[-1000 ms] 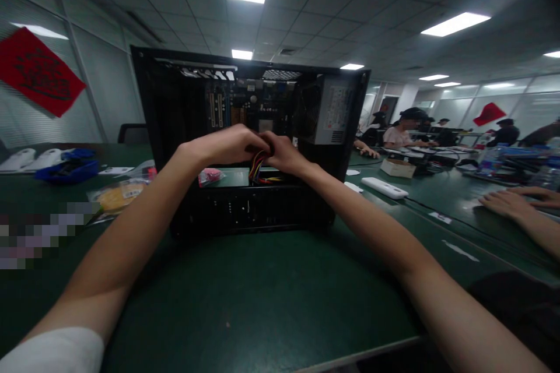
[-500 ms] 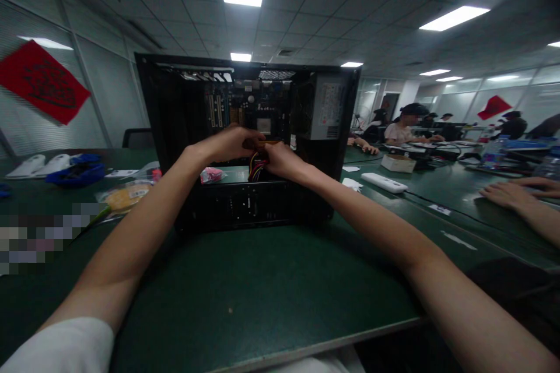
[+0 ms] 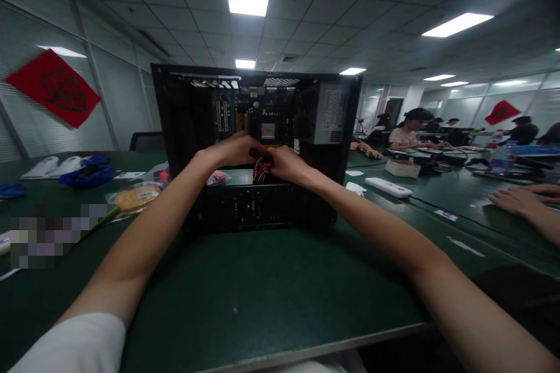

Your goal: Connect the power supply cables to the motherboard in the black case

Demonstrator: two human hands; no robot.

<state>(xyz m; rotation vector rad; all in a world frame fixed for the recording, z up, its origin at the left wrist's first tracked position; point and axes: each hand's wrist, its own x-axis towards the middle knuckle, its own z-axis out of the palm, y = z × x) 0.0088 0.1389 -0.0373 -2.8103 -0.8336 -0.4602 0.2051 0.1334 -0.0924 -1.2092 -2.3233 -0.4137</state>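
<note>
A black computer case [image 3: 262, 204] stands open-sided on the green table, a motherboard [image 3: 247, 106] and a grey power supply [image 3: 330, 113] inside it. My left hand [image 3: 238, 148] reaches into the case from the left, its fingers closed on a bundle of power cables [image 3: 260, 172] in yellow, red and black. Pressed close beside it, my right hand [image 3: 286, 163] grips the same bundle from the right. The cables hang from between both hands behind the lower panel of the case. My fingertips and the cable ends are partly hidden.
On the left lie a clear bag with something yellow [image 3: 135, 197], a blue bundle [image 3: 90, 172] and white slippers [image 3: 52, 166]. A white power strip [image 3: 388, 187], a small box [image 3: 402, 168] and a co-worker's hands [image 3: 518, 198] are on the right.
The view has shifted slightly, so the case appears a little lower and to the right. Both hands stay together at the cables, with only a small shift.
</note>
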